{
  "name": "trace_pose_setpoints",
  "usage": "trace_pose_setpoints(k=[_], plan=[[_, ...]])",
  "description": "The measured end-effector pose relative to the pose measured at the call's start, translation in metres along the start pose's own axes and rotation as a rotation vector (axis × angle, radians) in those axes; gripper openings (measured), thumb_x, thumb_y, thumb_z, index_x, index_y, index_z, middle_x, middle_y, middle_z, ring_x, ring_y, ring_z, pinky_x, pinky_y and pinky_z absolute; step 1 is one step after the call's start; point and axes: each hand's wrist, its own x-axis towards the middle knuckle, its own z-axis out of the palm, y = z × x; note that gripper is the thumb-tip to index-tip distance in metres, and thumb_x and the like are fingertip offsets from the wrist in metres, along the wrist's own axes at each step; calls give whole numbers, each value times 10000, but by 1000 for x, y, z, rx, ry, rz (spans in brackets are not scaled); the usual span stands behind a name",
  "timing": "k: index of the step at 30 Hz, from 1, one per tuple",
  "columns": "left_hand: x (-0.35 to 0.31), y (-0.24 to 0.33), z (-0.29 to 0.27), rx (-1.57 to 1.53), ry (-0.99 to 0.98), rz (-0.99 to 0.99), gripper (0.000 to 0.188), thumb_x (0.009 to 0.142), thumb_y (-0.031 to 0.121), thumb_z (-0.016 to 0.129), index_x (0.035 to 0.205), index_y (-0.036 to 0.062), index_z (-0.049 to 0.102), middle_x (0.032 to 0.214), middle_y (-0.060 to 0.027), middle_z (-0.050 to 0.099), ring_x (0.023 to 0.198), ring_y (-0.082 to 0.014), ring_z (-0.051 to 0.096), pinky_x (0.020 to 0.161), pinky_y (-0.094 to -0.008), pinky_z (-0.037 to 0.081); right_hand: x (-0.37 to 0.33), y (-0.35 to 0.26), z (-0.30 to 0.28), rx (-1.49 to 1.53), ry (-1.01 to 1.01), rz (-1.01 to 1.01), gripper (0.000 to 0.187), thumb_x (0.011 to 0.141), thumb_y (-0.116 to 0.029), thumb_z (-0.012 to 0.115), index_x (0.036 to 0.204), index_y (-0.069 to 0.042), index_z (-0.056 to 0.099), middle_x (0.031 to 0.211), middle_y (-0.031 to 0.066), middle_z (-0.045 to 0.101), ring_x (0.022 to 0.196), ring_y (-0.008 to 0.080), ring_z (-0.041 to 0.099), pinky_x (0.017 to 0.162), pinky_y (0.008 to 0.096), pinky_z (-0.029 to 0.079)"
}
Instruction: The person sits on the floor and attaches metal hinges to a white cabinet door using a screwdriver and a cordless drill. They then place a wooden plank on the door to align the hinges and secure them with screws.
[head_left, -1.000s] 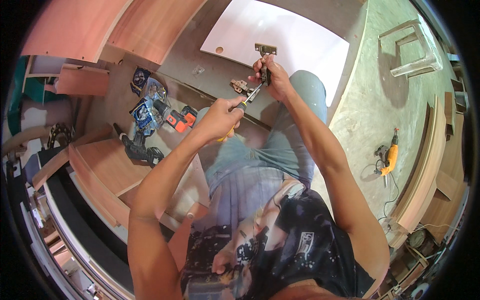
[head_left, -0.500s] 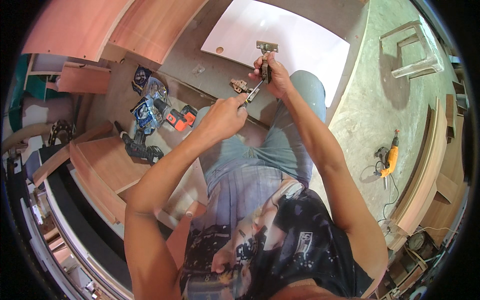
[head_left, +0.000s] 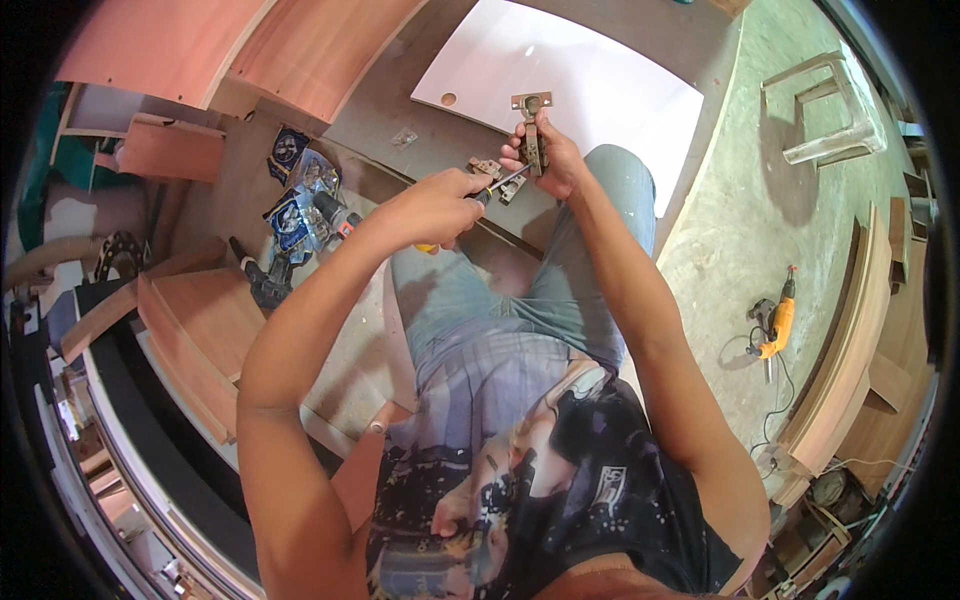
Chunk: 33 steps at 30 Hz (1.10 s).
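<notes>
The left hand [head_left: 445,205] is gripping a screwdriver [head_left: 483,196], with its fingers curling around the handle. The yellow end of the handle is poking out under the hand. The right hand [head_left: 558,165] is pinching a metal hinge [head_left: 532,148] between its thumb and fingers. The hinge is sitting just to the left of the right palm, and ahead and to the right of the left hand. The screwdriver is slanting up toward the hinge's near end. Its tip is reaching the hinge, but I cannot tell if it is sitting in a screw.

More hinges [head_left: 512,189] are lying between the two hands, a bit below the one being held. The person's knees are bending on both sides of this spot. A white board [head_left: 610,80] is lying flat past the right hand, and a round hole [head_left: 449,99] is showing near its left corner. A small clear bag [head_left: 404,138] is resting to the left of the board. Blue packets [head_left: 289,222] are lying farther left. A yellow drill [head_left: 781,322] is lying on the floor far to the right, and a stool [head_left: 860,110] is standing beyond it.
</notes>
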Motion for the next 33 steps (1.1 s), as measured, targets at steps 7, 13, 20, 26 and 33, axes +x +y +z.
trace_pose_setpoints(k=[7, 13, 20, 26, 33], plan=[[-2, 11, 2, 841, 212, 158, 371, 847, 172, 539, 1197, 105, 642, 903, -226, 678, 843, -403, 660, 746, -501, 521, 6, 9, 0, -18, 29, 144, 513, 999, -536, 389, 966, -69, 596, 870, 82, 626, 923, 270, 680, 760, 400, 598], [16, 19, -35, 915, 172, 183, 301, 858, 197, 566, 1132, 124, 666, 908, -220, 682, 874, -401, 662, 762, -484, 527, 10, 4, 2, 118, 46, 261, 482, 1016, -498, 362, 944, -63, 555, 852, 87, 587, 1004, 364, 662, 682, 468, 610], [33, 32, -57, 1105, 74, 314, 236, 882, 229, 570, 1058, 106, 669, 878, -217, 682, 856, -414, 664, 764, -499, 527, 8, 8, -4, 77, 119, 237, 432, 1028, -445, 366, 889, -67, 522, 763, 78, 534, 986, 413, 651, 758, 536, 599], [28, 11, -33, 966, 95, 289, 220, 909, 206, 537, 1049, 74, 642, 845, -235, 669, 823, -440, 650, 735, -540, 506, 5, 14, -1, 42, 147, 97, 354, 1017, -397, 456, 868, -84, 527, 744, 44, 513, 874, 285, 653, 795, 535, 583], [28, -4, -13, 801, 120, 289, 230, 926, 194, 503, 1033, 34, 629, 768, -251, 646, 775, -458, 631, 717, -537, 492, -6, 11, 1, -50, 136, 131, 331, 1011, -405, 479, 872, -109, 534, 815, 36, 581, 836, 206, 674, 800, 443, 564]])
